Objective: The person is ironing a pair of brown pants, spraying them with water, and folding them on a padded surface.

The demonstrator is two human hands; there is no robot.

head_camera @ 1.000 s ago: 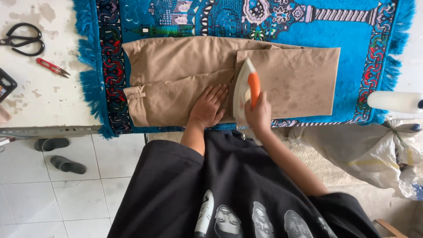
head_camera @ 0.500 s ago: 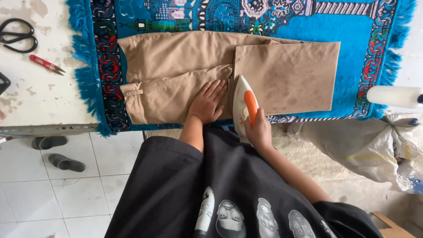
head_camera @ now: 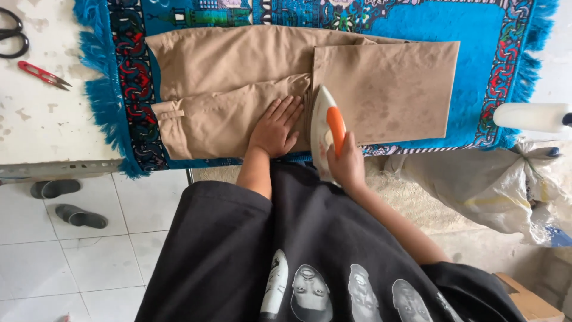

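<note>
Iron: we saw a white iron point(head_camera: 320, 128) with an orange handle standing on the near edge of the folded cloth, its pointed tip turned away from the person.
Right hand: our view showed the right hand point(head_camera: 347, 164) closed round the rear of the orange handle, gripping the iron.
Left hand: we noted the left hand point(head_camera: 276, 126) open and flat, palm down, fingers spread on the cloth just beside the iron.
Trousers: we found the tan trousers point(head_camera: 238, 77) laid flat across the rug, waistband to the left, with the leg end folded back over itself as a rectangle on the right.
Rug: we saw a blue patterned rug point(head_camera: 417, 18) with a fringed border under the trousers, spread over the table.
Table: we noted a worn white table point(head_camera: 42, 125) bare to the left of the rug.
Tools: we saw red thread snips point(head_camera: 43, 74) and black scissors point(head_camera: 13, 40) lying on that bare part, well apart from the hands.
Right edge: we made out a white bottle point(head_camera: 530, 116) lying at the rug's corner.
Floor: we saw dark sandals point(head_camera: 68, 206) on white tiles below the table, and a pale sack point(head_camera: 476, 191) to the right.
</note>
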